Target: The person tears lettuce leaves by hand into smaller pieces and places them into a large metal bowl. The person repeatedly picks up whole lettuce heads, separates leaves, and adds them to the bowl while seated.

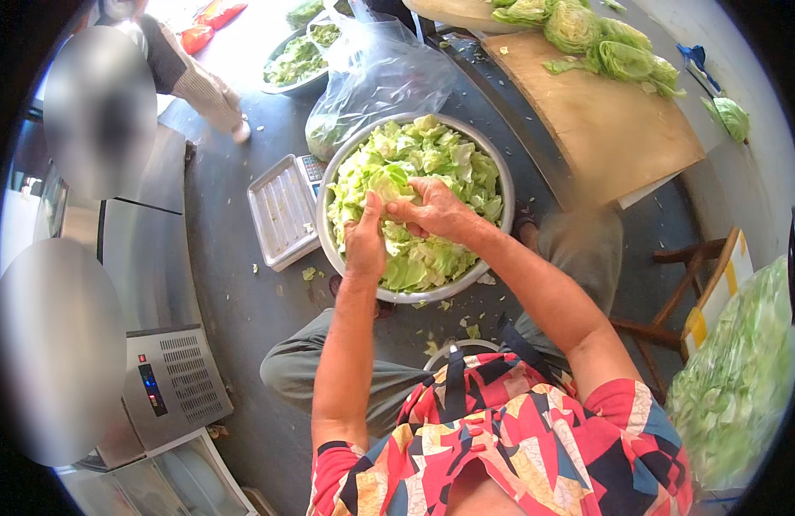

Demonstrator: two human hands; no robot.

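A wide metal basin (506, 213) full of torn lettuce leaves (407, 271) stands on the floor before me. Above the leaves, my left hand (366, 242) and my right hand (433, 209) come close together with a pale green lettuce piece (390, 184) between them. The right thumb and fingers pinch its lower right side. My left hand has its thumb up at the left edge of the piece; its other fingers are partly hidden. A digital scale with a metal tray (282, 209) touches or nearly touches the basin's left side.
Lettuce heads (620, 58) lie on a wooden board (604, 129) at the upper right. A clear plastic bag (384, 77) and a tub of greens (297, 61) are beyond the basin. A wooden stool (688, 284) and a large bag of lettuce (736, 380) are at right, a steel appliance (178, 380) at left.
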